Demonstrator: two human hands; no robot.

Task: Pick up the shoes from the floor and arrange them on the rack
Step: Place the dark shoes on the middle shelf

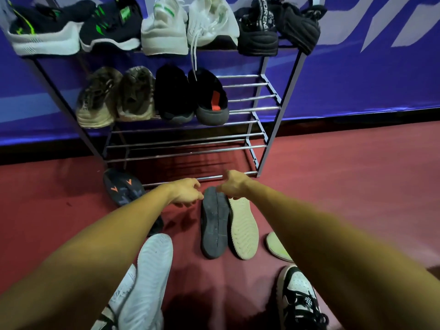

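Note:
A metal shoe rack stands against the blue wall. Its top shelf is full of shoes and its middle shelf holds two pairs on the left. On the red floor before it lie a dark grey shoe and a beige shoe, both sole up and side by side. My right hand hovers over their far ends, fingers curled down and touching the grey shoe's tip. My left hand is just left of that tip, fingers apart and holding nothing. A dark shoe with orange marks lies sole up at the left.
A white sole-up shoe lies near me at the left, with another white shoe beside it. A pale green sole and a black-and-white sneaker lie at the right. The rack's lower bars and the middle shelf's right half hold nothing.

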